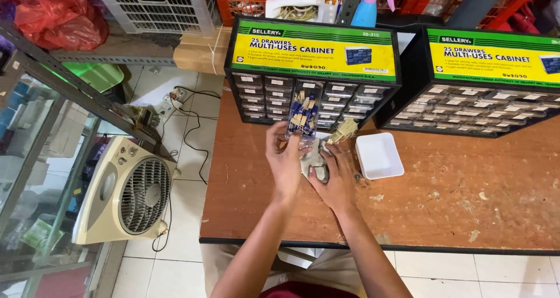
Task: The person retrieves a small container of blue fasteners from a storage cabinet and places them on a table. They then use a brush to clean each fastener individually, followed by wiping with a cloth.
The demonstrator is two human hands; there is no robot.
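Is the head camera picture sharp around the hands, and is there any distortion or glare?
Head view: even, soft light, no strong glare; the left hand and right hand look slightly soft; the black multi-drawer cabinet bows from wide-angle distortion; its drawer contents are too small to make out.

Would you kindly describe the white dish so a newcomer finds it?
On the brown wooden table, look before the two black drawer cabinets. The small square white plastic dish lies just beyond the right hand, the only plain white thing there.
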